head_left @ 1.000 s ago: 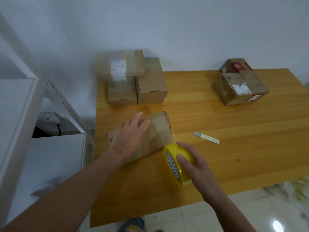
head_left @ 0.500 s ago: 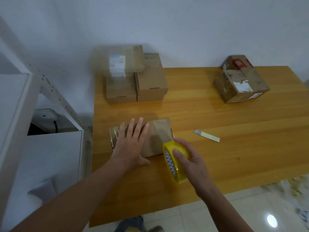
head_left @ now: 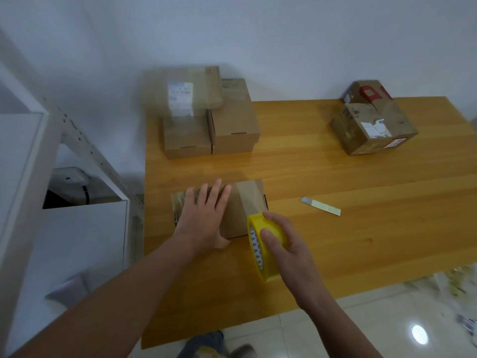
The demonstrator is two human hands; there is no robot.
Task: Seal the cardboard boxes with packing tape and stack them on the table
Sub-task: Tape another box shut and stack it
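At the near left end of a wooden table (head_left: pixel 335 241), a person stood over a small cardboard box (head_left: pixel 245 202), seen from above through their own eyes. Their left hand (head_left: pixel 204 215) lay flat on the box's lid with the fingers straight and slightly spread, pressing down. I judged this was to hold the flaps shut and stop the light box from sliding under the pull of the tape.

Their right hand (head_left: pixel 286 244) was curled round a yellow tape roll (head_left: pixel 258 251), thumb and fingers gripping its rim. The roll stood on edge at the box's near right corner, touching it or just beside it. A glossy, see-through band seemed to run from the roll up over the right part of the lid, so the sealing looked under way and not finished. Holding the roll low and close would keep the strip taut.

A small cutter blade (head_left: pixel 320 206) lay on the bare wood to the right, near enough to grab for cutting the strip. Against the back wall at the left sat a stack of boxes (head_left: pixel 235 125), two side by side with a third, blurred, on top. That was probably where this one belonged next. A worn box (head_left: pixel 374 125) sat well apart at the back right. White shelving (head_left: pixel 77 241) stood beside the table's left edge.
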